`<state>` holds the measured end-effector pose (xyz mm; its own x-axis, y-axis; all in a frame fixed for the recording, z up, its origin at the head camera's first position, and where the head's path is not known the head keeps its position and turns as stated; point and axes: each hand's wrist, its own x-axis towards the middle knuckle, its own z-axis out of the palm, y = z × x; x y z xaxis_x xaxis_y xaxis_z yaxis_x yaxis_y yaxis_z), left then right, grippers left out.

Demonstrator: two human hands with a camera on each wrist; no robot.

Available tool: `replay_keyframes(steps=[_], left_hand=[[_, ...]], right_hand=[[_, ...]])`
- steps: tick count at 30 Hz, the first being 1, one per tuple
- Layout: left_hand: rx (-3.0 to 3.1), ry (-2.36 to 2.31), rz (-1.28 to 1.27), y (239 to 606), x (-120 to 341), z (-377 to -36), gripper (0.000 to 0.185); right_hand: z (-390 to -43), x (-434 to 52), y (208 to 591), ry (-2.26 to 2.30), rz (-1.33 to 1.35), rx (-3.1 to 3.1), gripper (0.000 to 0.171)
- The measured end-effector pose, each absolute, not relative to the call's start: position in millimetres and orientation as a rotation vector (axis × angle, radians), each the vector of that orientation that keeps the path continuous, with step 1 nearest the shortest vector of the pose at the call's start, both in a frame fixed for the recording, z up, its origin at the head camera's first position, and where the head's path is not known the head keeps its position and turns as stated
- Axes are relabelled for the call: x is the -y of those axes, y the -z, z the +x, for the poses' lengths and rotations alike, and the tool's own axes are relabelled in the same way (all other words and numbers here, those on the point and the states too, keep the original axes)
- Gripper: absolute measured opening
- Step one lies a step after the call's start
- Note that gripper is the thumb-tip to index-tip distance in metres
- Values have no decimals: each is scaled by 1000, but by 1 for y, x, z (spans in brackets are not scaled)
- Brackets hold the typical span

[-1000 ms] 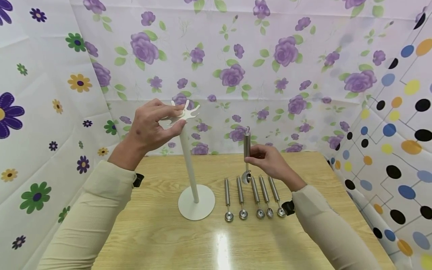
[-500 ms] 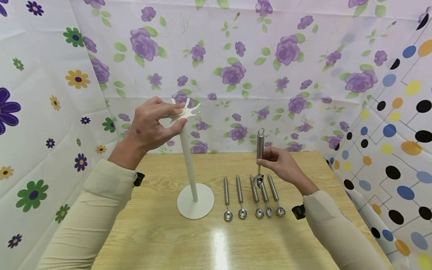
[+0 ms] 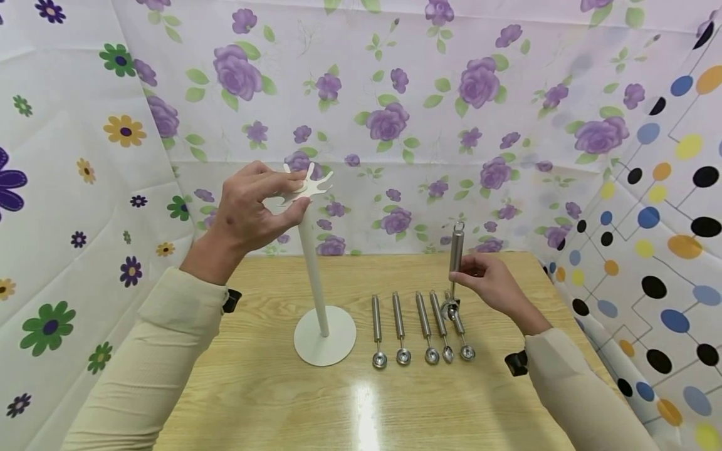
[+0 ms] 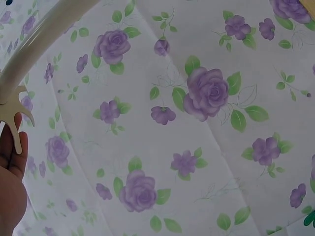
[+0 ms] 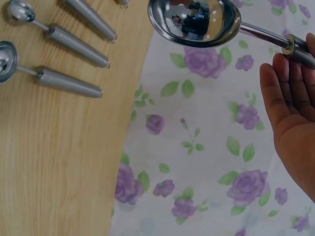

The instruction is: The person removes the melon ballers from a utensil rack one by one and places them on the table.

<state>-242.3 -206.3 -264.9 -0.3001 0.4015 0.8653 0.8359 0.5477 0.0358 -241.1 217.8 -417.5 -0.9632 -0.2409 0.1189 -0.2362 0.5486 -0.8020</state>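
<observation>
A white stand [image 3: 313, 269] with a round base and branching hooks on top [image 3: 307, 183] rises from the wooden table [image 3: 361, 401]. My left hand [image 3: 254, 203] grips the hook top; the left wrist view shows the pole [image 4: 29, 54] and one hook [image 4: 14, 120] against my palm. My right hand [image 3: 485, 282] pinches a steel scoop [image 3: 454, 260] upright by its handle, bowl down [image 5: 194, 20], above the right end of a row of several steel scoops [image 3: 420, 329] lying on the table.
Floral cloth [image 3: 395, 113] hangs behind and to the left, dotted cloth [image 3: 660, 238] to the right. The table's right edge [image 5: 130, 118] runs close to the lying scoops [image 5: 54, 44]. Bare wood stretches toward me.
My right hand has carried the upright scoop rightwards, from over the middle of the row to its right end, and slightly lower. The left hand stays on the stand top.
</observation>
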Motion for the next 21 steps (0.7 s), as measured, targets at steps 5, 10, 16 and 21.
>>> replay_keyframes(steps=[5, 10, 16, 21], left_hand=[[1907, 620, -1000, 265, 206, -242, 37], [1894, 628, -997, 266, 205, -243, 37], [1870, 635, -996, 267, 204, -243, 37], [1855, 639, -1000, 266, 203, -243, 38]], right_hand=[[-238, -232, 428, 1402, -349, -2778, 34], [-233, -249, 438, 1381, -300, -2801, 39], [-227, -266, 449, 1366, -255, -2828, 42], [-224, -276, 456, 1369, -228, -2839, 43]])
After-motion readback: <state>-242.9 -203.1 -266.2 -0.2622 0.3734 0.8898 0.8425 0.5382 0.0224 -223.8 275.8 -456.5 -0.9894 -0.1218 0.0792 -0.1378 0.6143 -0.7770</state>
